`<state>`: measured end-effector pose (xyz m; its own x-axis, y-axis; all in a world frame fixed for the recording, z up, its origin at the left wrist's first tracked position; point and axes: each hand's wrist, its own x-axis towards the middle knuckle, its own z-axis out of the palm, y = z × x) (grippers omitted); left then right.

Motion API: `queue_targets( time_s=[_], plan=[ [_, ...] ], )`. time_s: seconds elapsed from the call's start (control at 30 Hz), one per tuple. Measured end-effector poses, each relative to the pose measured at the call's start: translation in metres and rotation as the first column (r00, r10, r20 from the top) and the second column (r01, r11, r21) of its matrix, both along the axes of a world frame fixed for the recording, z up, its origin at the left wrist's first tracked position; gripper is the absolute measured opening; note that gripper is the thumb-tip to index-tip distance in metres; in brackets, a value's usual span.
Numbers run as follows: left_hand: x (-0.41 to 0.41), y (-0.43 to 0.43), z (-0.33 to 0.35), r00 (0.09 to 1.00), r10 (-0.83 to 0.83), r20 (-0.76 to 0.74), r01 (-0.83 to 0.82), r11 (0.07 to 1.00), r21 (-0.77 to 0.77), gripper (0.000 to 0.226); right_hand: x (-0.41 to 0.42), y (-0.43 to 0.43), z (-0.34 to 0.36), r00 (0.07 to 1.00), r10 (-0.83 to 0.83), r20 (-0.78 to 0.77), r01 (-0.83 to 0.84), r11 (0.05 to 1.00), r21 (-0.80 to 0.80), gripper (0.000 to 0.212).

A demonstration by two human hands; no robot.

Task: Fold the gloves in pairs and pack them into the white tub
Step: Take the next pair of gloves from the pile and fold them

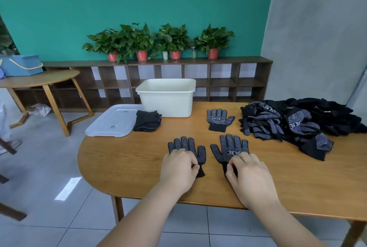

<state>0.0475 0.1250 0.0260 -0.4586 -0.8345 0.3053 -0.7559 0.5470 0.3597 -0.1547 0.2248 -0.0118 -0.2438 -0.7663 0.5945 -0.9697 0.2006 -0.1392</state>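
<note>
Two black gloves with white dots lie flat, fingers pointing away, near the table's front edge. My left hand (179,169) rests on the wrist end of the left glove (186,147), its thumb and fingers pinching the cuff. My right hand (248,175) grips the cuff of the right glove (230,148). A third glove (218,119) lies flat farther back. The white tub (166,97) stands at the table's far edge. A big heap of loose gloves (294,123) fills the right side. A small folded stack of gloves (147,120) lies left of the tub.
A clear plastic lid (113,121) lies at the table's far left corner. The wooden table (139,159) has a rounded left end. Behind it stand a low shelf with potted plants (158,42) and another wooden table (39,80) at the left.
</note>
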Motion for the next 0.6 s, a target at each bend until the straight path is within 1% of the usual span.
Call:
queue_targets(
  time_s=[0.07, 0.13, 0.2, 0.23, 0.3, 0.4, 0.47, 0.53, 0.6],
  plan=[
    [-0.009, 0.003, -0.002, 0.988, 0.001, -0.154, 0.0, 1.0, 0.01, 0.009, 0.001, 0.0, 0.002, 0.999, 0.03, 0.022, -0.03, 0.999, -0.027, 0.027],
    [-0.02, 0.008, -0.004, 0.938, -0.019, -0.345, 0.04, 0.998, 0.054, 0.007, 0.001, -0.001, 0.004, 0.995, 0.092, 0.038, -0.091, 0.996, -0.025, 0.036],
    [-0.03, 0.013, -0.008, 0.882, -0.047, -0.469, 0.089, 0.994, 0.068, 0.003, 0.0, -0.001, 0.005, 0.985, 0.162, 0.054, -0.163, 0.987, 0.014, 0.042],
    [-0.033, 0.015, -0.012, 0.859, -0.056, -0.508, 0.11, 0.991, 0.075, 0.002, -0.002, -0.001, 0.005, 0.979, 0.193, 0.064, -0.195, 0.98, 0.032, 0.041],
    [-0.037, 0.015, -0.02, 0.843, -0.067, -0.533, 0.131, 0.988, 0.083, 0.003, -0.004, -0.001, 0.005, 0.967, 0.24, 0.087, -0.245, 0.968, 0.052, 0.03],
    [-0.038, 0.013, -0.031, 0.875, -0.076, -0.478, 0.095, 0.995, 0.016, 0.011, -0.005, 0.0, 0.008, 0.956, 0.257, 0.142, -0.267, 0.962, 0.051, 0.017],
    [-0.038, 0.011, -0.033, 0.898, -0.072, -0.434, 0.062, 0.997, -0.037, 0.021, -0.004, 0.003, 0.011, 0.946, 0.263, 0.189, -0.275, 0.96, 0.042, 0.014],
    [-0.038, 0.01, -0.033, 0.912, -0.055, -0.407, 0.049, 0.998, -0.027, 0.029, -0.001, 0.006, 0.014, 0.93, 0.248, 0.27, -0.264, 0.964, 0.025, 0.012],
    [-0.037, 0.009, -0.031, 0.918, -0.037, -0.396, 0.039, 0.999, -0.003, 0.034, 0.0, 0.009, 0.015, 0.91, 0.214, 0.355, -0.233, 0.972, 0.012, 0.015]
  ],
)
